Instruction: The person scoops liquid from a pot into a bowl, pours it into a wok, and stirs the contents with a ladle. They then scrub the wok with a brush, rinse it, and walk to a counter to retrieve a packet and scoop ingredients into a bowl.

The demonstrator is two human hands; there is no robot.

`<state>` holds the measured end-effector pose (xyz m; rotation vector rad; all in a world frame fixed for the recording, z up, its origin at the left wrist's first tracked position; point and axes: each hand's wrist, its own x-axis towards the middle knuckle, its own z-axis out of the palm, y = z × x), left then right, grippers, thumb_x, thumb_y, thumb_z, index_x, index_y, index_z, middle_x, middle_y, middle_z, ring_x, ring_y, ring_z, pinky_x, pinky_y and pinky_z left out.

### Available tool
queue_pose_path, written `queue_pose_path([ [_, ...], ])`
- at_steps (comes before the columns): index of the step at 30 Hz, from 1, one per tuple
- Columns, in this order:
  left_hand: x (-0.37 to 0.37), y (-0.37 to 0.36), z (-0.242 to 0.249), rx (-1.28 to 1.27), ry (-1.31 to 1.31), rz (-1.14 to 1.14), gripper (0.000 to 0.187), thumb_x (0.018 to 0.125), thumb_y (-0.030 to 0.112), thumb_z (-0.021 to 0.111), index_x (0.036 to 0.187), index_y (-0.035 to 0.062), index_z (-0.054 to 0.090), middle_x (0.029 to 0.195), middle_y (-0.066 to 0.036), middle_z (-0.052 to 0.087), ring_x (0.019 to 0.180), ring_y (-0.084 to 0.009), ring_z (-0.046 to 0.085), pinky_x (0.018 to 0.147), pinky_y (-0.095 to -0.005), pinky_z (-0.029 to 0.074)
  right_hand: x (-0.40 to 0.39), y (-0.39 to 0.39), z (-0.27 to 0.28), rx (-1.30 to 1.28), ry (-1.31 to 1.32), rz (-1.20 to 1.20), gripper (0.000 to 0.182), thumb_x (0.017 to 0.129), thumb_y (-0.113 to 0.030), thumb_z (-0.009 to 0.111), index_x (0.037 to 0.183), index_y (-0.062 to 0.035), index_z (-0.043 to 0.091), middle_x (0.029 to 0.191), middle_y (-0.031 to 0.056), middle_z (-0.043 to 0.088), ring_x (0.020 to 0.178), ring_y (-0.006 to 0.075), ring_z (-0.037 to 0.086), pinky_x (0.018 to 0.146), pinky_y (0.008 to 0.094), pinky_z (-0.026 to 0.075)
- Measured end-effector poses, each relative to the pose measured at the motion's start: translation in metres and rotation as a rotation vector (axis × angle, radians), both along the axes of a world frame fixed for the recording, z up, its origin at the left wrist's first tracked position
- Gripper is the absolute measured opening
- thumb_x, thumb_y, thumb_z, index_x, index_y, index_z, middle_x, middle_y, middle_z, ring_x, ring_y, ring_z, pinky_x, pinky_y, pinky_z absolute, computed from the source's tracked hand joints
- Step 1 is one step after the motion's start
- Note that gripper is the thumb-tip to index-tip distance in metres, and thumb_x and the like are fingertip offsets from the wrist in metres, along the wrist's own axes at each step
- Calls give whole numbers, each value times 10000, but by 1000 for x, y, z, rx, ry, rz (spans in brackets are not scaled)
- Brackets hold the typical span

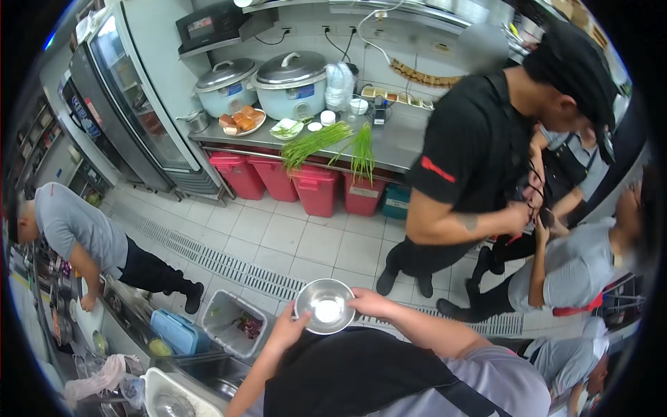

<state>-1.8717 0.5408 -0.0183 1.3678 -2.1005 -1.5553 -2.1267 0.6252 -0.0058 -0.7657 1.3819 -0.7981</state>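
A shiny round metal bowl (325, 306) is held in front of my dark apron, its open side facing up toward the camera. My left hand (289, 326) grips its left rim, thumb over the edge. On the opposite side, my right hand (368, 303) pinches the right rim. Inside, a bright glare covers the bottom; no contents can be made out. Just left of my left forearm stands a grey bin (235, 321) with purple and dark scraps in it.
Several co-workers are near: one in black (472, 139) at right, another in grey (76, 229) at left. Across the drain grate (215, 254), a steel counter (267, 142) carries rice cookers (290, 83) and green stalks (316, 144). Red bins (316, 187) stand beneath.
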Motion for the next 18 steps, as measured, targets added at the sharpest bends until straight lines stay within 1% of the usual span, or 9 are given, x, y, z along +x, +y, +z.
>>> queue_pose_path([
  [2,-9,-26,-9,406,350,284,573,884,249,637,1331,-44,428,1201,-194,587,1067,-237,586,897,-360,472,-6,-41,19,-56,67,92,371,905,-159,549,1231,18,537,999,112,634,807,172,611,685,317,521],
  [3,-15,-40,13,560,241,378,504,868,143,630,1301,-44,452,1193,-165,594,1094,-226,567,914,-346,460,-9,-60,31,-80,78,148,381,908,-174,549,1240,14,534,1002,101,635,810,166,606,695,313,516],
  [6,-29,-91,-4,639,365,371,472,858,73,603,1292,-40,455,1160,-154,605,1026,-208,587,853,-330,478,-28,-119,14,-114,161,261,412,930,-238,552,1268,-4,524,1002,86,633,808,145,599,698,294,509],
  [7,-37,-111,4,656,289,376,465,842,39,571,1288,-35,460,1130,-149,614,956,-200,599,780,-320,489,-34,-134,7,-71,73,212,426,936,-263,555,1273,-4,520,997,84,632,800,138,599,697,285,508],
  [8,-44,-132,-3,661,282,363,465,842,39,571,1288,-35,460,1130,-149,614,956,-200,599,780,-320,489,-42,-151,4,-35,-8,163,442,943,-288,558,1278,-3,517,992,83,630,792,132,599,695,277,506],
  [10,-59,-186,-18,593,242,390,422,831,23,561,1240,-48,487,992,-129,631,777,-176,610,622,-305,500,-60,-173,3,-40,-40,23,453,945,-318,565,1276,-11,525,970,81,628,758,135,608,680,276,514],
  [12,-74,-242,-23,555,220,362,431,823,18,547,1244,-45,480,996,-134,628,776,-177,611,609,-307,504,-88,-190,-22,118,-48,-234,421,943,-298,563,1248,-8,540,942,83,630,724,155,619,666,289,523],
  [14,-84,-294,-21,525,178,328,440,816,12,533,1248,-42,473,1000,-139,626,774,-178,613,597,-309,509,-118,-210,-22,182,14,-338,383,942,-278,561,1220,-15,547,918,86,635,712,163,624,646,294,528],
  [18,-120,-386,-1,488,187,248,474,801,-3,508,1271,-23,459,1048,-140,616,818,-191,617,633,-297,514,-174,-252,-5,49,94,-619,287,944,-255,554,1120,-30,582,881,81,640,664,148,610,597,284,511],
])
